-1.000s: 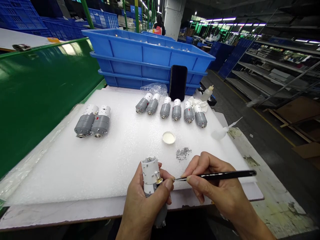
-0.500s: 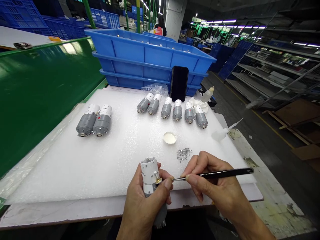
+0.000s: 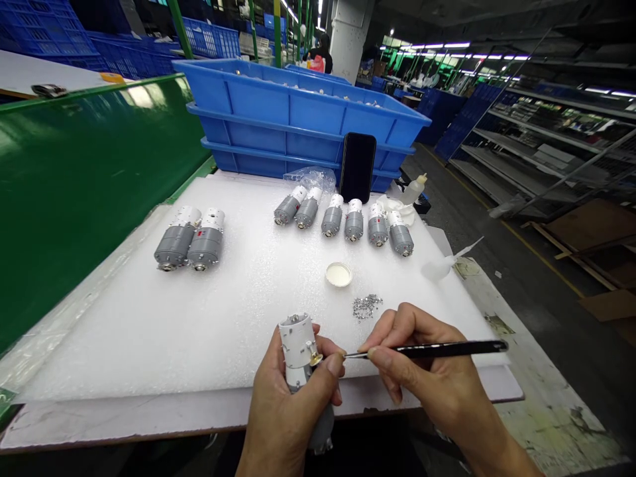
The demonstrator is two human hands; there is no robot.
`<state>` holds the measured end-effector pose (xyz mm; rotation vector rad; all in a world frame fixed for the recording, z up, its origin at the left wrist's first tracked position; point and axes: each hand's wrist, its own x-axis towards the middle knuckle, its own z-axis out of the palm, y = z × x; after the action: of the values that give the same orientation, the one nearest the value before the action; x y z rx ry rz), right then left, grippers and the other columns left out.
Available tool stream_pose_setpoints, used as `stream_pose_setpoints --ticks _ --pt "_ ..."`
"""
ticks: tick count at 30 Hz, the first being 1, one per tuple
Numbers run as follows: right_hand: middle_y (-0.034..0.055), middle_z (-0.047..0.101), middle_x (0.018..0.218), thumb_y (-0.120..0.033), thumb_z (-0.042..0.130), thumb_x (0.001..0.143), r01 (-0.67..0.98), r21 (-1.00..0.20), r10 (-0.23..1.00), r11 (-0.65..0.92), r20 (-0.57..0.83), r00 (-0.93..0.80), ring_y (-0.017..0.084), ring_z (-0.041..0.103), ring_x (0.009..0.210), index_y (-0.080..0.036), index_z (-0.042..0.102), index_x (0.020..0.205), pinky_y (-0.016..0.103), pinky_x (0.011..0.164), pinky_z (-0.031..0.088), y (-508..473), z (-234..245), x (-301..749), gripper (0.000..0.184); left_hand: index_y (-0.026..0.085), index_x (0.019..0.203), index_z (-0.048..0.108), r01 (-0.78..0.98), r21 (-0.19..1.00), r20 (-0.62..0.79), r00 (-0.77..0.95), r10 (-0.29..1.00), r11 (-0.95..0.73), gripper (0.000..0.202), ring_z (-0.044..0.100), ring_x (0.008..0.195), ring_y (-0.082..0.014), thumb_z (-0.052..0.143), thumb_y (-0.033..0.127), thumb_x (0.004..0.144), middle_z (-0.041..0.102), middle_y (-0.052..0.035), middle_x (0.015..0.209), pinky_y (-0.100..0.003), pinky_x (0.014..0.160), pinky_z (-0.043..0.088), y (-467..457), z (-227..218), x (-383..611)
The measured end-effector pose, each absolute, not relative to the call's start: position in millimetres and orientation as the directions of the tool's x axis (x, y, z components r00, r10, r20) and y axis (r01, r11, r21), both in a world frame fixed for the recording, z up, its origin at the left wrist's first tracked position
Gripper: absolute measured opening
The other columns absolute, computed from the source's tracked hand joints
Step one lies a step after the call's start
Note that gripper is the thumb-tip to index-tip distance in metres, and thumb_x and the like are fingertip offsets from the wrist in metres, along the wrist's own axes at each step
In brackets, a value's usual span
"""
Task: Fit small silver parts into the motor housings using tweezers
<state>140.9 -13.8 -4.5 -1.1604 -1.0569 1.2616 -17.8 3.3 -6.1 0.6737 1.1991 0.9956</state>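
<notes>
My left hand (image 3: 288,404) is wrapped round a small motor (image 3: 298,344) held upright, its white end cap on top with a brass piece on its side. Black tweezers (image 3: 432,349) are pinched in my right hand (image 3: 427,371), their tip right by the brass piece and my left thumb. Just beyond my right hand a small heap of tiny metal parts (image 3: 366,306) lies on the white foam sheet (image 3: 149,324). A shallow white dish (image 3: 338,273) sits a little farther back.
Several grey motors (image 3: 342,218) lie in a row at the back of the foam, two more (image 3: 191,238) at the left. Behind them stand stacked blue bins (image 3: 293,119), a black phone (image 3: 356,167), a small bottle (image 3: 412,187). A green panel (image 3: 74,179) runs along the left.
My hands, the motor and the tweezers stay almost still. The view has shifted slightly.
</notes>
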Motion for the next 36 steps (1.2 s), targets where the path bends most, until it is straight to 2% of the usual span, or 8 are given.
stream_pose_setpoints --ticks 8,10,12,15,21,27,33,36 --pt "-0.0008 0.068 0.082 -0.03 0.078 0.088 -0.096 -0.995 0.997 0.025 0.018 0.078 0.006 0.054 0.046 -0.021 0.059 0.077 0.021 0.041 0.043 -4.0 -1.2 145.2 0.024 0.02 0.105 0.059 -0.323 0.817 -0.482 0.074 0.873 0.478 0.039 0.053 0.053 -0.0074 0.082 0.033 0.077 0.068 0.0043 0.078 -0.021 0.054 0.042 3.5 -5.1 -18.2" --pt "-0.0014 0.066 0.076 -0.031 0.076 0.089 0.087 -0.992 0.986 0.092 0.103 0.129 0.008 0.054 0.047 -0.021 0.057 0.076 0.023 0.043 0.043 11.4 3.0 150.9 0.025 0.021 0.104 0.062 -0.354 0.802 -0.473 0.117 0.873 0.481 0.038 0.054 0.053 -0.0078 0.082 0.039 0.078 0.069 0.0028 0.084 -0.022 0.054 0.044 2.4 -7.4 -20.0" --pt "-0.0022 0.062 0.067 -0.032 0.072 0.09 0.393 -0.912 0.972 0.12 0.189 0.142 0.011 0.054 0.05 -0.021 0.056 0.074 0.026 0.047 0.043 31.1 5.1 156.6 0.025 0.021 0.102 0.064 -0.401 0.776 -0.45 0.187 0.873 0.486 0.039 0.054 0.053 -0.0085 0.081 0.047 0.078 0.069 0.0008 0.086 -0.023 0.054 0.046 1.0 -10.6 -22.0" --pt "-0.0038 0.055 0.059 -0.025 0.072 0.085 0.541 -0.832 0.968 0.122 0.221 0.122 0.012 0.048 0.053 -0.021 0.056 0.069 0.026 0.049 0.036 58.9 2.2 161.8 0.023 0.021 0.101 0.065 -0.458 0.722 -0.438 0.278 0.855 0.518 0.045 0.055 0.052 -0.0113 0.074 0.06 0.081 0.068 -0.0015 0.077 -0.025 0.055 0.046 -0.7 -15.5 -24.7" --pt "-0.0039 0.055 0.06 -0.017 0.067 0.083 0.644 -0.753 0.983 0.133 0.182 0.01 0.012 0.045 0.056 -0.022 0.053 0.068 0.027 0.052 0.032 81.5 -8.1 159.8 0.021 0.022 0.098 0.062 -0.455 0.673 -0.486 0.323 0.812 0.584 0.037 0.058 0.053 -0.0135 0.063 0.059 0.09 0.068 -0.0021 0.068 -0.024 0.056 0.047 0.4 -18.0 -28.8" --pt "-0.0039 0.056 0.061 -0.017 0.067 0.084 0.674 -0.725 0.985 0.14 0.169 -0.022 0.012 0.046 0.056 -0.022 0.052 0.067 0.027 0.052 0.033 82.6 -2.5 157.7 0.023 0.019 0.1 0.065 -0.436 0.676 -0.532 0.269 0.803 0.594 0.043 0.06 0.058 -0.0146 0.066 0.06 0.088 0.068 -0.0019 0.073 -0.025 0.059 0.051 1.1 -14.8 -28.0" --pt "-0.0013 0.062 0.067 -0.023 0.068 0.086 0.659 -0.725 0.958 0.2 0.285 0.022 0.014 0.053 0.061 -0.021 0.057 0.072 0.028 0.055 0.039 74.1 16.7 159.2 0.019 0.017 0.105 0.072 -0.502 0.679 -0.505 0.211 0.837 0.536 0.037 0.063 0.066 -0.0156 0.065 0.052 0.092 0.071 -0.0039 0.081 -0.025 0.062 0.052 0.4 -13.3 -26.8" --pt "-0.0019 0.062 0.065 -0.02 0.07 0.085 0.642 -0.729 0.942 0.238 0.333 0.029 0.013 0.053 0.059 -0.021 0.057 0.07 0.028 0.054 0.039 74.1 15.3 159.8 0.02 0.017 0.105 0.075 -0.557 0.601 -0.52 0.273 0.81 0.574 0.038 0.062 0.066 -0.0157 0.066 0.052 0.091 0.071 -0.0049 0.082 -0.025 0.062 0.053 -0.8 -15.2 -29.9"
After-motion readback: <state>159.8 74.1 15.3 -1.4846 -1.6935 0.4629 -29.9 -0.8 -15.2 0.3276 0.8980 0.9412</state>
